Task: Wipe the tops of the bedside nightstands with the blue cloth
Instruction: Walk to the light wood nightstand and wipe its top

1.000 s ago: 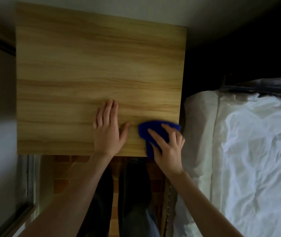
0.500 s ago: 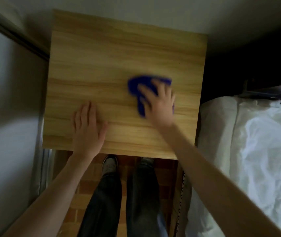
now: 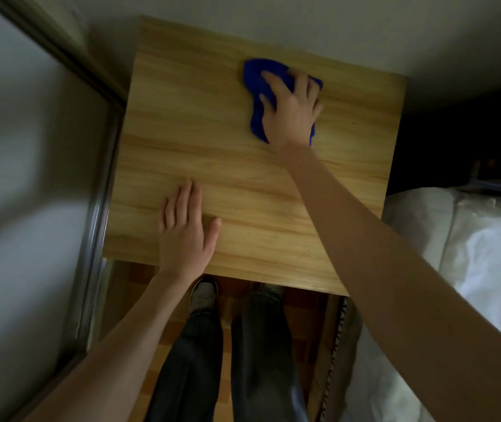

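Right hand point(image 3: 292, 115) hides much of the blue cloth point(image 3: 255, 76); fingertips point(image 3: 302, 79) blurred.

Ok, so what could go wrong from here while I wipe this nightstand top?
The left hand rests flat on the nightstand near its front edge, so that patch may be missed or pick up fresh prints. The blue cloth is bunched under the right hand rather than spread out, so each pass probably covers a narrow band and could leave unwiped strips.
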